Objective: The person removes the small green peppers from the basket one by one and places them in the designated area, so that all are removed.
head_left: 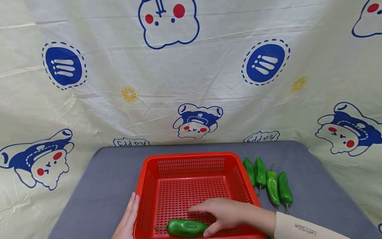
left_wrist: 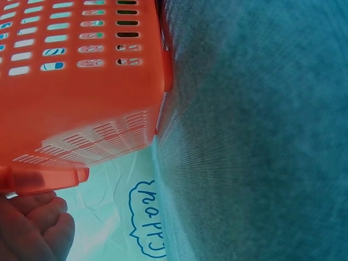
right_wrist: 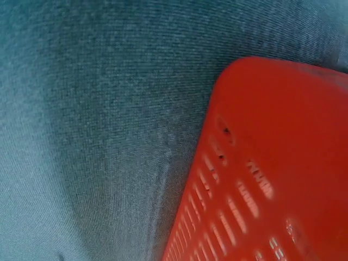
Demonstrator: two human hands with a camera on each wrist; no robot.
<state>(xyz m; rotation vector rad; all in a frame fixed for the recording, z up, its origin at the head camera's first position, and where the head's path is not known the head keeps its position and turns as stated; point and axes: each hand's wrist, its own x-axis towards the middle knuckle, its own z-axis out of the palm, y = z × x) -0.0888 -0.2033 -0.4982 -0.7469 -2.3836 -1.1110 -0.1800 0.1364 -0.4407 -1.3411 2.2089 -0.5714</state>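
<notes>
A red perforated plastic basket (head_left: 191, 156) stands at the front middle of the table. Inside it, near the front, a green pepper (head_left: 185, 227) lies on its side with the stem to the left. My right hand (head_left: 223, 212) reaches over the basket's right wall, fingers spread above the floor and thumb at the pepper's right end. Outside the left wall, my left hand (head_left: 127, 219) rests its extended fingers against the rim. The left wrist view has those fingers (left_wrist: 51, 223) beside the rim. Only the basket's outer corner (right_wrist: 288, 119) shows in the right wrist view, no hand.
Several green peppers (head_left: 272, 187) lie in a row on the grey tablecloth (head_left: 104, 186), right of the basket. A pale printed curtain (head_left: 209, 76) hangs behind the table and along both sides.
</notes>
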